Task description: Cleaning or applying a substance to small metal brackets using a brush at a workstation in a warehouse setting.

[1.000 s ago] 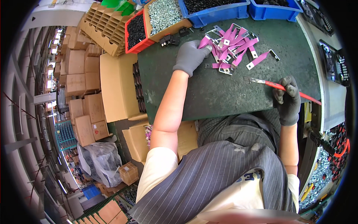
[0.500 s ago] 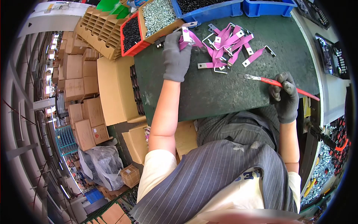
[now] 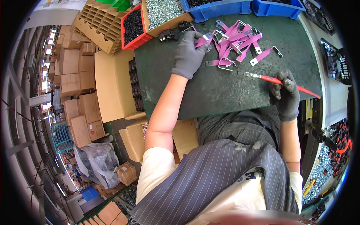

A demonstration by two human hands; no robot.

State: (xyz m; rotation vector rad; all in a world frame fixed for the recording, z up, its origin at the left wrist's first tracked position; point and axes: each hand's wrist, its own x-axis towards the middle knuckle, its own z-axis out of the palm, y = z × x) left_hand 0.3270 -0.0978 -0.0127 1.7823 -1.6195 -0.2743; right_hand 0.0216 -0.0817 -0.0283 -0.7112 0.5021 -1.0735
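My left hand [image 3: 187, 56], in a grey glove, is closed on a purple strip with bare metal ends [image 3: 203, 41], right at the left side of a pile of similar strips [image 3: 240, 40]. The fingertips are partly hidden behind the strip. One bent strip [image 3: 262, 56] lies a little apart on the pile's right. In my gloved right hand [image 3: 288, 98] is a red-handled brush [image 3: 270, 78]. Its bristles point left over the dark green tabletop [image 3: 225, 90], nearer to me than the pile.
Small black parts [image 3: 167, 35] lie left of the pile. Along the far edge stand a red bin of black screws [image 3: 147, 37], a carton of silvery screws [image 3: 170, 23] and blue bins [image 3: 221, 11]. Cardboard boxes [image 3: 77, 84] are stacked at left; black trays [image 3: 335, 62] stand at right.
My left hand has moved right and slightly nearer, bringing the purple strip against the pile. The small black parts beside it now show. My right hand keeps the brush almost where it was.
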